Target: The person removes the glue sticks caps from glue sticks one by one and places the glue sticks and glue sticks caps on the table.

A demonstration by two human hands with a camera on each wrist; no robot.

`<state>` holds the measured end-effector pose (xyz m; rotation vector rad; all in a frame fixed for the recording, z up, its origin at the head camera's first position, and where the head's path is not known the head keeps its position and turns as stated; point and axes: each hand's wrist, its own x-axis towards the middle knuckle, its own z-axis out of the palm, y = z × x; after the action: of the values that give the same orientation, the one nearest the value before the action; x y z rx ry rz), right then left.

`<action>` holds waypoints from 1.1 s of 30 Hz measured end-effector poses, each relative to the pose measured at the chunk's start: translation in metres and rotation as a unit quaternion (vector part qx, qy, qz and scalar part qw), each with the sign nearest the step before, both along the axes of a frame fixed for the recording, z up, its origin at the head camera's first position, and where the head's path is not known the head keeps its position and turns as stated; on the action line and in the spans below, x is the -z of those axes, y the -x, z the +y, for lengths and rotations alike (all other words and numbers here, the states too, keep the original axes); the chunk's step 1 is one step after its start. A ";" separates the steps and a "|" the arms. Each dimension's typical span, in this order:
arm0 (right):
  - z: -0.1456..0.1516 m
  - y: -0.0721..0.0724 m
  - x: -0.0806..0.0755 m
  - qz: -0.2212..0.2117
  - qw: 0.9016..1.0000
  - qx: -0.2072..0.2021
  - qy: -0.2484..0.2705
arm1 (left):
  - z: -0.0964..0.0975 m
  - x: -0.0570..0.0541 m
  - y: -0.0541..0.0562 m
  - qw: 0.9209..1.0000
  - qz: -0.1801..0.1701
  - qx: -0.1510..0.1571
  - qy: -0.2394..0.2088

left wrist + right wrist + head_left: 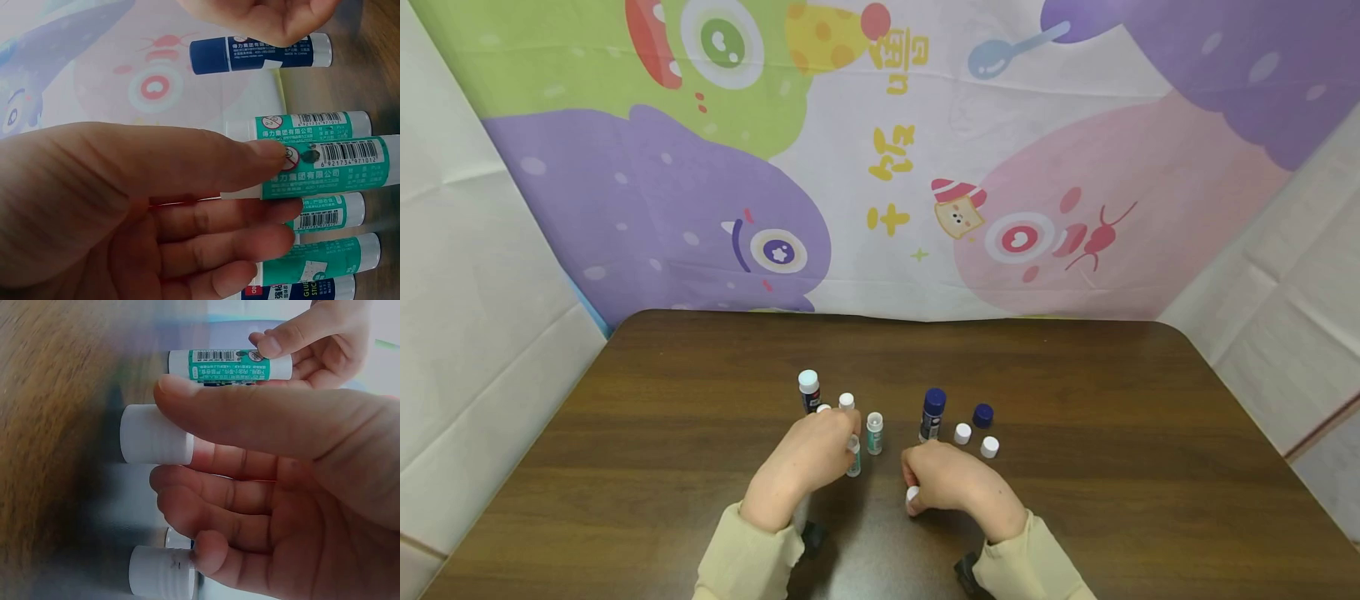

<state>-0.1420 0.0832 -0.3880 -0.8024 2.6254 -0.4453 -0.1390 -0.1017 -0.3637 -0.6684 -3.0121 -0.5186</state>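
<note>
My left hand (812,450) pinches a green-labelled glue stick (337,165) between thumb and fingers, slightly above the table's other sticks in the left wrist view. Its upper end is partly covered by the thumb. Another green glue stick (875,435) stands just right of that hand. Behind the hand are a dark glue stick with a white top (808,387) and more sticks, partly hidden. My right hand (951,482) pinches a white cap (156,434) between thumb and fingertips, low over the table. A dark blue glue stick (933,412) stands upright just beyond it.
Two loose white caps (962,433) and a dark blue cap (982,415) lie to the right of the blue stick. Everything stands on a brown wooden table (1075,375). A cartoon-printed cloth (880,275) hangs behind its far edge.
</note>
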 end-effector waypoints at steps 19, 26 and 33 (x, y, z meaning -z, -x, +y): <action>0.006 0.000 -0.011 -0.023 1.000 0.017 0.009 | 0.001 -0.001 -0.001 1.000 -0.011 -0.006 0.007; 0.013 0.003 -0.023 0.097 0.989 0.066 0.091 | 0.001 -0.005 -0.002 1.000 0.008 -0.005 0.003; 0.012 0.007 -0.026 0.283 0.931 0.145 0.177 | 0.002 -0.010 -0.004 0.997 0.077 -0.017 0.007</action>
<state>-0.1489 0.0955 -0.3616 -0.7275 3.2822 -0.9072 -0.1348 -0.0996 -0.3533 -0.6255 -2.8808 -0.4237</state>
